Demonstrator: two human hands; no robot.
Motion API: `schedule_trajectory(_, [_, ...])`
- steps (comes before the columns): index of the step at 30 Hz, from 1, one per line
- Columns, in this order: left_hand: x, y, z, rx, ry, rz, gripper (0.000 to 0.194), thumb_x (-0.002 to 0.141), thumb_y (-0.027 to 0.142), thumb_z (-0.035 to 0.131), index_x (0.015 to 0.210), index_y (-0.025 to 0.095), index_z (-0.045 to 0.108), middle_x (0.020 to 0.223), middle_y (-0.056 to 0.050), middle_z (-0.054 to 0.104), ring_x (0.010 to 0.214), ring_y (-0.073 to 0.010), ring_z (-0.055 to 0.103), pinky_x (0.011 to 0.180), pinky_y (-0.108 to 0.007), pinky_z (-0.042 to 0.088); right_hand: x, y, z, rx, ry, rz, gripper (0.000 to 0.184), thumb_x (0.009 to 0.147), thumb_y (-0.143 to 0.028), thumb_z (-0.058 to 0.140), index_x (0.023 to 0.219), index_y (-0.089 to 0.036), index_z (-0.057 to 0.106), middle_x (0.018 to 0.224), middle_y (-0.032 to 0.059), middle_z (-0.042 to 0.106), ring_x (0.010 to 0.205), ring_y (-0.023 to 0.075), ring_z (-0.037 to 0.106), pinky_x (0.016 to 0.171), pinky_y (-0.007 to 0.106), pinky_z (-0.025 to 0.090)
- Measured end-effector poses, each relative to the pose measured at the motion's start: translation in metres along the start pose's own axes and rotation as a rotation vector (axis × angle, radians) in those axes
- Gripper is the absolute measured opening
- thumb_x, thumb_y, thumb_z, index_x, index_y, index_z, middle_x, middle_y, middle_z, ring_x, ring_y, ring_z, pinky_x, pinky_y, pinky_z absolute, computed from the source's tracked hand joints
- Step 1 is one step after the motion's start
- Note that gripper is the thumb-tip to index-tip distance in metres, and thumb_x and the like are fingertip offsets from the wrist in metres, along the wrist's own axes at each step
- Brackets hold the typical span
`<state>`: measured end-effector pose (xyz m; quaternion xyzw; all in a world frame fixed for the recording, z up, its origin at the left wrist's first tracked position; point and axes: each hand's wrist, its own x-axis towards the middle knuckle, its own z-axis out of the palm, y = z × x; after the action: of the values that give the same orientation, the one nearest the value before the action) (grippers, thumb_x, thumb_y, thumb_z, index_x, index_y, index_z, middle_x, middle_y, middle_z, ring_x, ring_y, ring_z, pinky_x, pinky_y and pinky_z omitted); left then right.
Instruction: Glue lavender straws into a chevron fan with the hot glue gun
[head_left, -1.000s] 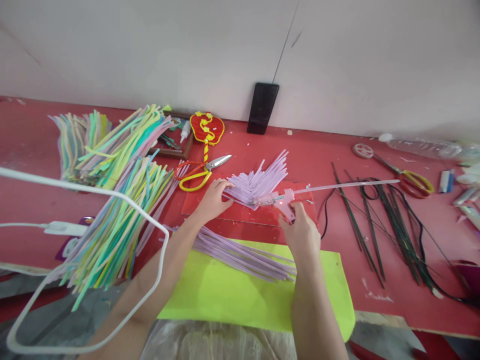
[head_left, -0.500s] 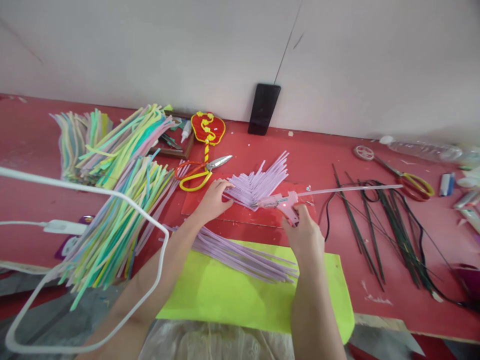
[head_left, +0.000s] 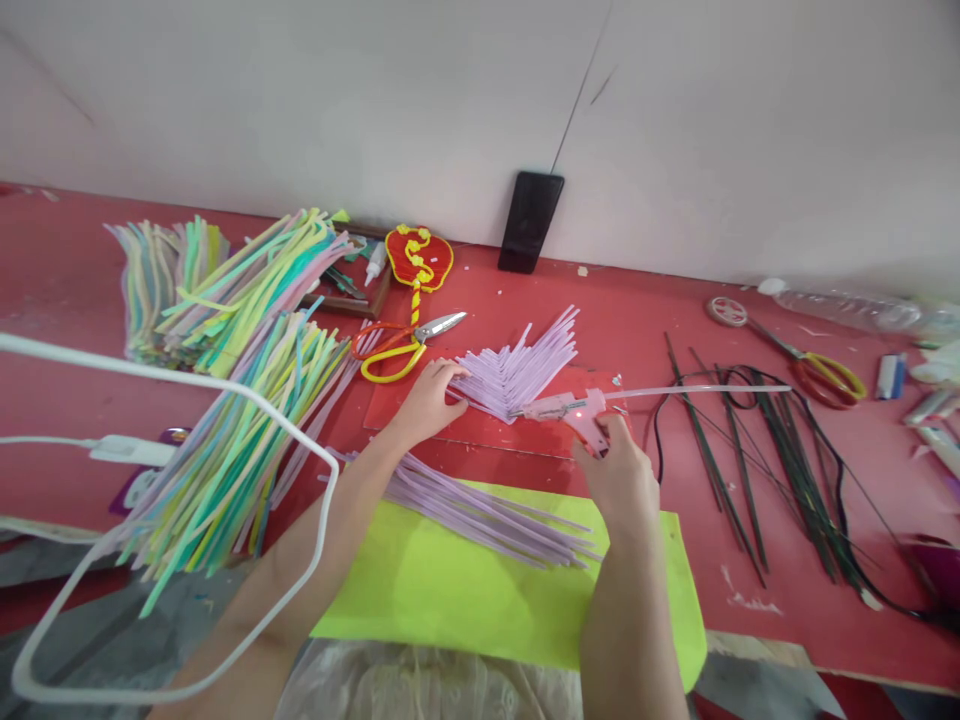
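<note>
Lilac stems lie between left grip, seemingly half-open, and right grip, holding glue gun.

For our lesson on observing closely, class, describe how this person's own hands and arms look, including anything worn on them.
The left hand and right hand are bare: no gloves, watch or bracelet shows. Both forearms are uncovered, with no sleeves in view. Nail details are too small to tell. Pale, faintly patterned fabric, apparently clothing, covers the lap.
</note>
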<state>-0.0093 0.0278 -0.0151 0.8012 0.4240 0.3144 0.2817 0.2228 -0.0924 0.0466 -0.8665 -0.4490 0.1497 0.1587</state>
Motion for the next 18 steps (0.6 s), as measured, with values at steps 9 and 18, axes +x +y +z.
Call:
schedule_trajectory(9, [0.0,0.003,-0.001,0.029,0.006,-0.001,0.036,0.069,0.007,0.062,0.103,0.019,0.056,0.109,-0.007,0.057,0.107,-0.0222,0.054,0.099,-0.042,0.043,0.036,0.055,0.011,-0.087,0.114,-0.121,0.047,0.072,-0.033,0.058,0.117,-0.02,0.06,0.105,0.0094,0.06,0.096,0.0251,0.058,0.083,0.038,0.043])
schedule_trajectory(18, [0.0,0.004,-0.001,0.092,0.007,0.051,0.031,0.071,0.007,0.062,0.098,0.02,0.058,0.105,-0.006,0.059,0.105,-0.0218,0.055,0.103,-0.045,0.039,0.042,0.069,0.021,-0.083,0.17,-0.094,0.05,0.071,-0.034,0.065,0.118,-0.018,0.062,0.118,0.0121,0.059,0.108,0.0279,0.054,0.093,0.044,0.039])
